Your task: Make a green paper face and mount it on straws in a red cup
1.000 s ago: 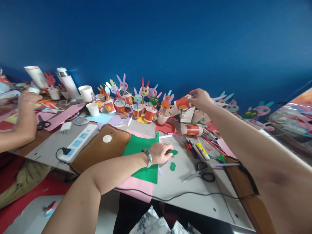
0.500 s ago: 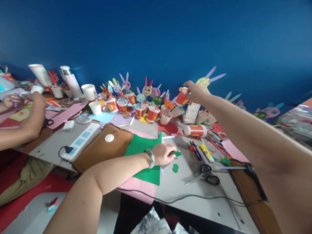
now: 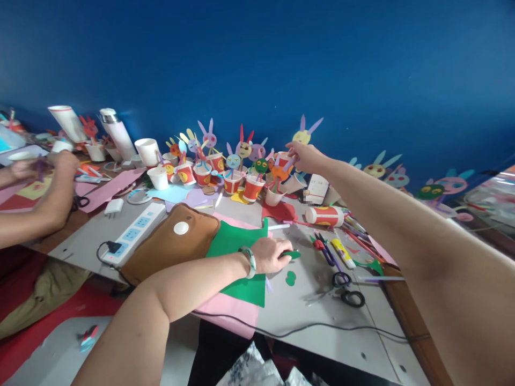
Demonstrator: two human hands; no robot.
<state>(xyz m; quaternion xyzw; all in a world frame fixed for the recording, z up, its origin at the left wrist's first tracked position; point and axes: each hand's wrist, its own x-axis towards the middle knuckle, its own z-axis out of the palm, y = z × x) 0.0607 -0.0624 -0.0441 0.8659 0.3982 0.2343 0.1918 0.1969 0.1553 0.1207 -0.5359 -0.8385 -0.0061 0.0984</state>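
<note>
My right hand (image 3: 308,158) is reached out to the back row, its fingers closed on a red paper cup (image 3: 284,158). Just behind the hand rises a yellow paper bunny head (image 3: 301,137) with purple ears. An orange paper bunny (image 3: 280,171) in front partly covers that cup. Down on the table, my left hand (image 3: 273,255) rests at the edge of a green paper sheet (image 3: 237,236), fingers closed on a small green paper cutout (image 3: 293,254). A green paper piece of joined rounds (image 3: 290,278) lies just below it. Black-handled scissors (image 3: 341,287) lie to the right.
Several bunny cups (image 3: 232,183) line the blue wall. A red cup (image 3: 324,216) lies on its side near a glue stick (image 3: 341,253). A power strip (image 3: 137,230) and brown pouch (image 3: 173,241) are at left. A black cable (image 3: 306,325) crosses the front; another person's hands (image 3: 62,161) work far left.
My right hand has moved left with the red cup and the yellow bunny, now behind the orange bunny. My left hand stays put with the green cutout.
</note>
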